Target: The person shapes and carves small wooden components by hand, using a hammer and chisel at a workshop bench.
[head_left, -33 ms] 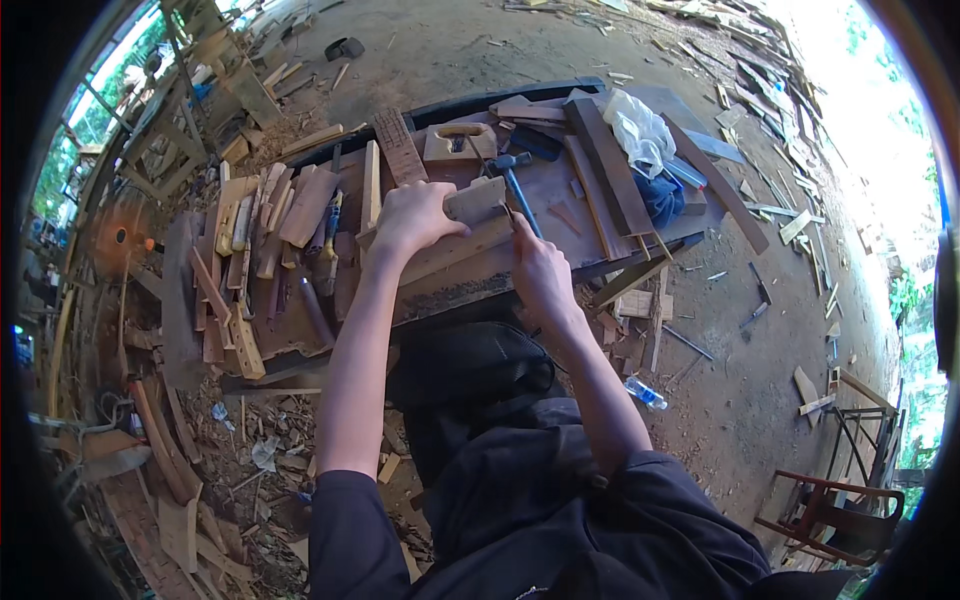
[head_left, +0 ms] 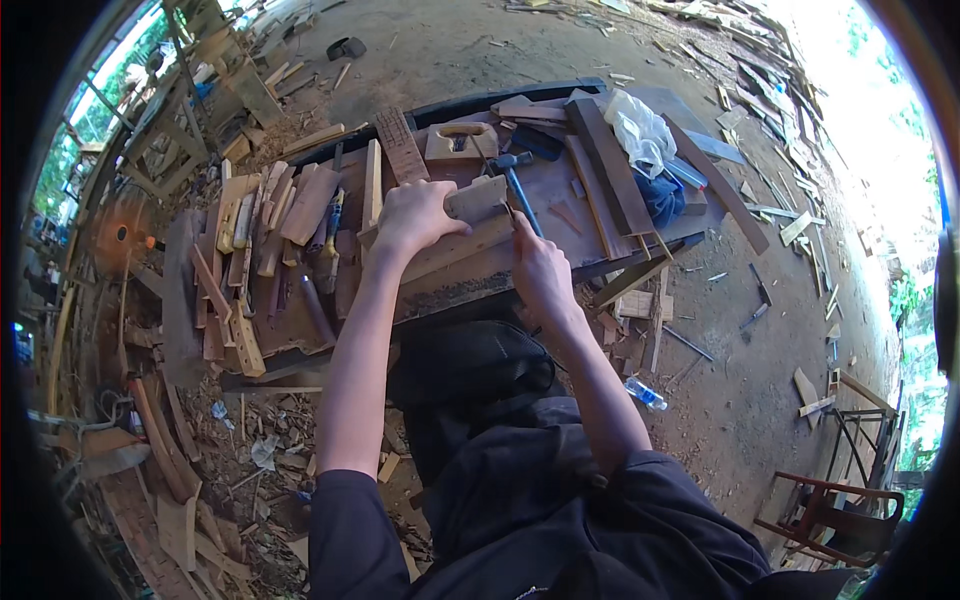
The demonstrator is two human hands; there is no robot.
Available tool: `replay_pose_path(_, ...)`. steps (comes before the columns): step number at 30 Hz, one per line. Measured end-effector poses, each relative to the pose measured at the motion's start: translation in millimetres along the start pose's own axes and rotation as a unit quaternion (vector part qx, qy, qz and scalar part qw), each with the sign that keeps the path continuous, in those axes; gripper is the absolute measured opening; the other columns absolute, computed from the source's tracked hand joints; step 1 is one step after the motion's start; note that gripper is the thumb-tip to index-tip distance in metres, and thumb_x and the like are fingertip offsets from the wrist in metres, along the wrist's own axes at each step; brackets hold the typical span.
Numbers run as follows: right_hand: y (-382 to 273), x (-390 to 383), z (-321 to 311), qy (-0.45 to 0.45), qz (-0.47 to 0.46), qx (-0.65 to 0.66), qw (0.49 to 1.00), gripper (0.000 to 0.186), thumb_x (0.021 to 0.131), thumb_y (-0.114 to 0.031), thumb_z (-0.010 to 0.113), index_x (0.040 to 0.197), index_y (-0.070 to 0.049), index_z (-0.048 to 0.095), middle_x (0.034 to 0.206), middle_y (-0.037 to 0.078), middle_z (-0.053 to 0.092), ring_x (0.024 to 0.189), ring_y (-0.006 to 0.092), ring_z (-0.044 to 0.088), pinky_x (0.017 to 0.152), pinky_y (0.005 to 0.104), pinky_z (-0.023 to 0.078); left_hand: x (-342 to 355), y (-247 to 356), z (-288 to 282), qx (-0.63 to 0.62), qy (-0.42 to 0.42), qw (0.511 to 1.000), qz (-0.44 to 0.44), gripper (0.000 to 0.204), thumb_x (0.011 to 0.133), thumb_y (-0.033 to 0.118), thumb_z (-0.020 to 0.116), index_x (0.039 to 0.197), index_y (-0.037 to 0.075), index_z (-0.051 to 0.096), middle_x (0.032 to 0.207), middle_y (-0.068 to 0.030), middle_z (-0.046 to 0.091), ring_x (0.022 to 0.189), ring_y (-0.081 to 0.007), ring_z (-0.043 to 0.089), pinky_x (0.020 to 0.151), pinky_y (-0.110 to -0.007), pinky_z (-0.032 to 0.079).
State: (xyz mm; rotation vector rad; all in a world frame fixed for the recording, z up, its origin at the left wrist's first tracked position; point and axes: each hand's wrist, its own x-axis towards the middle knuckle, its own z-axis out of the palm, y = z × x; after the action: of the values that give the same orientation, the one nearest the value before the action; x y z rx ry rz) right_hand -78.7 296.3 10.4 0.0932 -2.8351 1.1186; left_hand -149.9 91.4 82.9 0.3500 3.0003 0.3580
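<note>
My left hand is wrapped over the left end of a short, pale wooden block, its thumb along the near side. The block rests on or against a longer wooden piece lying across the bench. At the block's right end, my right hand is closed on a thin, dark tool; its tip meets the block's edge. Most of this tool is hidden in the fingers, so its kind cannot be made out. Just beyond lies a hammer with a blue handle, passing behind my right fingers.
The workbench holds a wooden plane, a carved board, a dark beam and a white plastic bag. Chisels and wood strips crowd its left. A bottle and scraps litter the floor.
</note>
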Motion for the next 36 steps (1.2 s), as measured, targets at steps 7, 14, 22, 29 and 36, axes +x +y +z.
replay_pose_path(7, 1, -6, 1, 0.006, -0.009, -0.027, 1.0, 0.043, 0.106, -0.015, 0.049, 0.149, -0.015, 0.052, 0.09, 0.03, 0.073, 0.086, 0.0512, 0.073, 0.074, 0.0619, 0.056, -8, -2, 7, 0.009, 0.044, 0.999, 0.023, 0.062, 0.068, 0.051, 0.094, 0.114, 0.012, 0.079, 0.104, -0.0164, 0.08, 0.104, -0.0358, 0.076, 0.095, -0.047, 0.059)
replay_pose_path(14, 8, -25, 0, 0.018, -0.018, -0.031, 0.999, 0.037, 0.109, -0.02, 0.047, 0.144, -0.014, 0.054, 0.088, 0.031, 0.073, 0.084, 0.0516, 0.073, 0.074, 0.0634, 0.057, -28, 8, 15, 0.042, 0.074, 0.996, 0.032, 0.06, 0.069, 0.052, 0.094, 0.112, 0.013, 0.079, 0.103, -0.0157, 0.08, 0.105, -0.0341, 0.077, 0.093, -0.046, 0.06)
replay_pose_path(22, 9, -32, -2, 0.03, -0.02, -0.029, 0.999, 0.036, 0.109, -0.021, 0.046, 0.144, -0.014, 0.055, 0.09, 0.032, 0.073, 0.086, 0.052, 0.073, 0.076, 0.0635, 0.057, -41, 23, 23, 0.077, 0.091, 0.993, 0.024, 0.052, 0.074, 0.049, 0.092, 0.111, 0.017, 0.079, 0.099, -0.0121, 0.081, 0.1, -0.0305, 0.078, 0.09, -0.044, 0.061)
replay_pose_path(29, 6, -23, -7, 0.0, -0.014, -0.018, 1.0, 0.037, 0.108, -0.02, 0.047, 0.144, -0.014, 0.055, 0.093, 0.033, 0.073, 0.09, 0.0528, 0.072, 0.079, 0.0637, 0.056, -34, 24, 17, 0.058, 0.035, 0.998, -0.004, 0.059, 0.074, 0.044, 0.093, 0.126, 0.022, 0.079, 0.107, -0.0123, 0.081, 0.106, -0.0295, 0.077, 0.097, -0.044, 0.059)
replay_pose_path(36, 22, -18, 2, 0.04, -0.034, 0.015, 0.998, 0.037, 0.108, -0.022, 0.052, 0.143, -0.011, 0.059, 0.091, 0.031, 0.074, 0.085, 0.0476, 0.075, 0.076, 0.0577, 0.058, -35, 24, 12, 0.052, 0.044, 0.998, -0.009, 0.055, 0.074, 0.045, 0.092, 0.122, 0.02, 0.08, 0.106, -0.0133, 0.081, 0.105, -0.0305, 0.078, 0.097, -0.045, 0.059)
